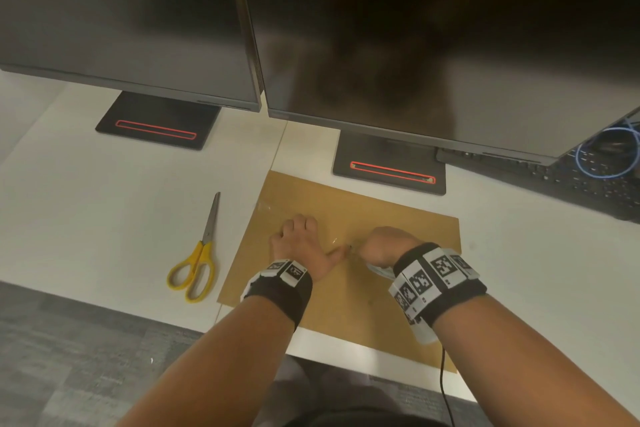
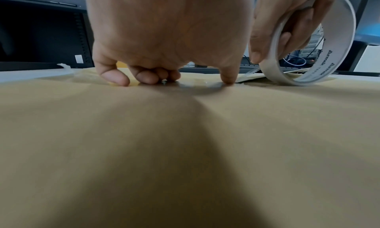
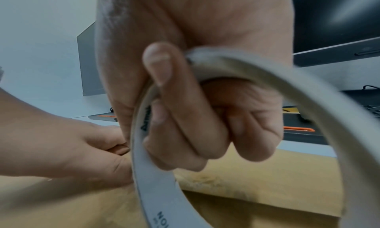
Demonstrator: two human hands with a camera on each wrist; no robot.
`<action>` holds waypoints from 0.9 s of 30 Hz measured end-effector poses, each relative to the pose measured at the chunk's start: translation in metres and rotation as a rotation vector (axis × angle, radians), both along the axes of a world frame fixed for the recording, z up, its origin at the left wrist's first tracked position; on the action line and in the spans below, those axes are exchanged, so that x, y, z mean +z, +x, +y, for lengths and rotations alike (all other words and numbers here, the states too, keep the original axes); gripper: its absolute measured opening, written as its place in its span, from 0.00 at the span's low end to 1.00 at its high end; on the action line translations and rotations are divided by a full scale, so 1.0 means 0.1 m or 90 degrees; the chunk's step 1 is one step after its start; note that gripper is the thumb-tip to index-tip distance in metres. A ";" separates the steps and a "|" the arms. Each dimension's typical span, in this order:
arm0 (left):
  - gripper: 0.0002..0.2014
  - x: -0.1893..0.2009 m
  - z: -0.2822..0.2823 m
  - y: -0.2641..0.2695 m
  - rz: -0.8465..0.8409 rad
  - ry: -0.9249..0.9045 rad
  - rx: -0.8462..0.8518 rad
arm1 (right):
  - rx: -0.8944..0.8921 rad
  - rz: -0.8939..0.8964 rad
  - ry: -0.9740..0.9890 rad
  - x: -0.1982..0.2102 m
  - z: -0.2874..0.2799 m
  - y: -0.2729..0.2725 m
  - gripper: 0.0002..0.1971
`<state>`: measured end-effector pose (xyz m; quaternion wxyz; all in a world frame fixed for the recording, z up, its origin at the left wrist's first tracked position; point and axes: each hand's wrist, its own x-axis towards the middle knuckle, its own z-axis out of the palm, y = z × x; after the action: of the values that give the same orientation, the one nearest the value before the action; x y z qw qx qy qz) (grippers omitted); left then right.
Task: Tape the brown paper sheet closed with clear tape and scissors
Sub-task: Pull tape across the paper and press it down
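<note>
— Head view first: where was the brown paper sheet [image 1: 388,218]?
— Flat on the white counter [image 1: 104,191], its near edge overhanging. The left hand [image 1: 301,246] pressed curled fingertips [image 2: 117,80] and thumb onto a clear tape strip [image 1: 277,210], probably stuck down already.
— And the other grip?
— The right hand [image 1: 384,246] curled through the tape roll [image 2: 308,52], standing on the sheet. Yellow-handled scissors [image 1: 197,263] lay left, apart.

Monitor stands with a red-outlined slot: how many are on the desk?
2. One monitor stand sits back left; the other is just beyond the brown paper sheet. Others may be out of frame.
</note>
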<state>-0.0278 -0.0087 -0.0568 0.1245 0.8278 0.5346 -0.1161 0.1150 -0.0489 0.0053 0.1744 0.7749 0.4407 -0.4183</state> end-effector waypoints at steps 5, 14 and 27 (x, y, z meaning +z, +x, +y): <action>0.50 0.00 0.00 0.03 0.020 -0.008 0.016 | 0.006 -0.010 0.001 0.02 0.01 -0.04 0.24; 0.53 0.07 0.06 0.08 0.031 -0.075 0.060 | 0.005 -0.014 0.001 -0.02 0.03 -0.03 0.24; 0.29 0.04 0.02 -0.07 -0.046 -0.044 0.017 | 0.011 -0.035 -0.018 -0.07 0.05 -0.02 0.20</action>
<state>-0.0350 -0.0062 -0.0533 0.1736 0.8195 0.5363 -0.1032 0.1130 -0.0442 -0.0019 0.2011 0.7798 0.4364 -0.4013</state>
